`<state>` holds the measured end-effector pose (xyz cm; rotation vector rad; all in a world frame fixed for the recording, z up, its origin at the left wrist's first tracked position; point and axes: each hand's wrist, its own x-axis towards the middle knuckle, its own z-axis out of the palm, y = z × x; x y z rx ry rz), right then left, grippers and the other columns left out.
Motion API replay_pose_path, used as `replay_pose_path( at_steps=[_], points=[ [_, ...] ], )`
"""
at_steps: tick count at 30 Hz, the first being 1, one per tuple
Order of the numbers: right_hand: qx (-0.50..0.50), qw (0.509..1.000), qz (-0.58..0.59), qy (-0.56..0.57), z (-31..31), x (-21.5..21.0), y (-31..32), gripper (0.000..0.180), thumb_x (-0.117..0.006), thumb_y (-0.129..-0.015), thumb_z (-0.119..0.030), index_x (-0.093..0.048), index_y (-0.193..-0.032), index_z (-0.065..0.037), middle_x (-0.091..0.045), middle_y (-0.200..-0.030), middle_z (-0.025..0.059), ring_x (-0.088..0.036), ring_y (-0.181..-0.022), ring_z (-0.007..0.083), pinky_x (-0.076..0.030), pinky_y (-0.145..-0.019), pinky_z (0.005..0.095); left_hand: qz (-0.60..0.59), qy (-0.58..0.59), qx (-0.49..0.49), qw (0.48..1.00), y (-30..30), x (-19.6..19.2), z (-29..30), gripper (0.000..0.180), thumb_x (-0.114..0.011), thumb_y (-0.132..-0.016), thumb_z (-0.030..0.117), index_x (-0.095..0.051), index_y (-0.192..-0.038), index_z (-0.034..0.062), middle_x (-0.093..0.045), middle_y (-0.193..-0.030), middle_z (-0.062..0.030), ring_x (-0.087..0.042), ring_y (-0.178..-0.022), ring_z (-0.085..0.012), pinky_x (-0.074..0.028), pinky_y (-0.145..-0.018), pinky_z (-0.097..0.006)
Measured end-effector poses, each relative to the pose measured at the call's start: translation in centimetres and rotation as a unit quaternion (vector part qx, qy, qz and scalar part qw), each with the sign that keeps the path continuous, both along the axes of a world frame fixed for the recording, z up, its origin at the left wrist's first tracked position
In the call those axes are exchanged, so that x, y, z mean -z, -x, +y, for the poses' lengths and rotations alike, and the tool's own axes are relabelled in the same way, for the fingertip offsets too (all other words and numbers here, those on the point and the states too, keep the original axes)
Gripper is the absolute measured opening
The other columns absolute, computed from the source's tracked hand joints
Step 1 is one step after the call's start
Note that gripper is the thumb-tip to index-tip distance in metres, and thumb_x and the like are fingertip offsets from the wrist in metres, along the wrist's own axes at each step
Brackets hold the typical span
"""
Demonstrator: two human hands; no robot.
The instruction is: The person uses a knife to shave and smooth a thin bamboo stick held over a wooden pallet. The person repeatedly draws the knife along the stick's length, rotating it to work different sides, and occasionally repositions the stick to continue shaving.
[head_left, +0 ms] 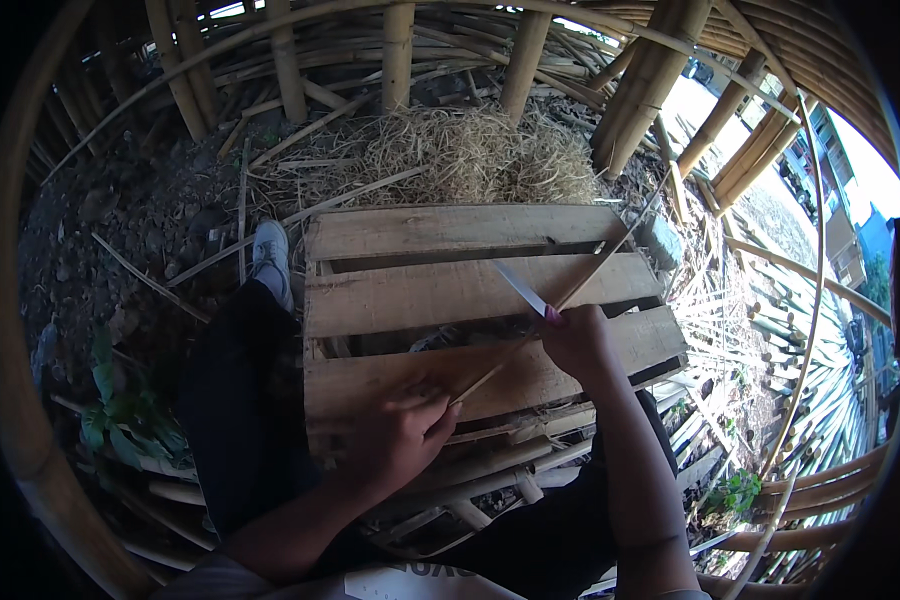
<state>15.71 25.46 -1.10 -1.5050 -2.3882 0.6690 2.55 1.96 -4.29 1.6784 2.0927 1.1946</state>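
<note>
Head view: left hand [407, 435], closed on thin strip [482, 381], apparently steadying it; right hand [577, 340], clasping knife [519, 286], blade outward, seemingly for safety; slatted surface [400, 298] beneath.

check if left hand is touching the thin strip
Touching: the head view shows the left hand gripping the thin strip, which juts out from between its thumb and fingers.

Dark trousers [232, 400], pale shoe [271, 258].
</note>
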Motion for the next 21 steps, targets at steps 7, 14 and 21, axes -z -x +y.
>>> replay_pose_path(
  at_steps=[7,14,21],
  points=[
    [-0.011,0.989,0.133,-0.061,-1.4,1.4,0.8,0.037,-0.066,-0.096,-0.024,-0.068,-0.074,0.006,-0.062,-0.060,0.0239,-0.064,-0.053,0.0338,-0.048,-0.055,0.0438,0.115,-0.112,0.064,0.985,-1.0,-0.6,0.3,0.013,-0.076,-0.091,0.013,-0.076,-0.098,0.0016,-0.077,-0.104,-0.0131,-0.076,-0.098,-0.0300,-0.061,-0.086,-0.041],
    [-0.171,0.964,0.179,-0.093,-1.2,0.6,1.1,0.017,-0.068,-0.090,-0.011,-0.066,-0.080,0.003,-0.064,-0.064,0.0202,-0.066,-0.057,0.0268,-0.050,-0.056,0.0394,-0.056,-0.072,0.097,0.991,-2.9,-0.4,-0.8,0.015,-0.080,-0.089,0.015,-0.077,-0.097,0.0034,-0.077,-0.104,-0.0107,-0.075,-0.103,-0.0273,-0.060,-0.090,-0.039],
    [-0.360,0.920,0.148,0.034,-2.3,-1.3,-0.3,0.017,-0.074,-0.082,-0.006,-0.070,-0.096,0.003,-0.070,-0.078,0.0192,-0.069,-0.069,0.0352,-0.054,-0.065,0.0403,0.058,-0.187,-0.003,0.981,2.6,-2.9,-0.3,0.030,-0.075,-0.088,0.004,-0.072,-0.118,0.0056,-0.073,-0.119,-0.0102,-0.067,-0.123,-0.0289,-0.050,-0.107,-0.046]
  ],
)
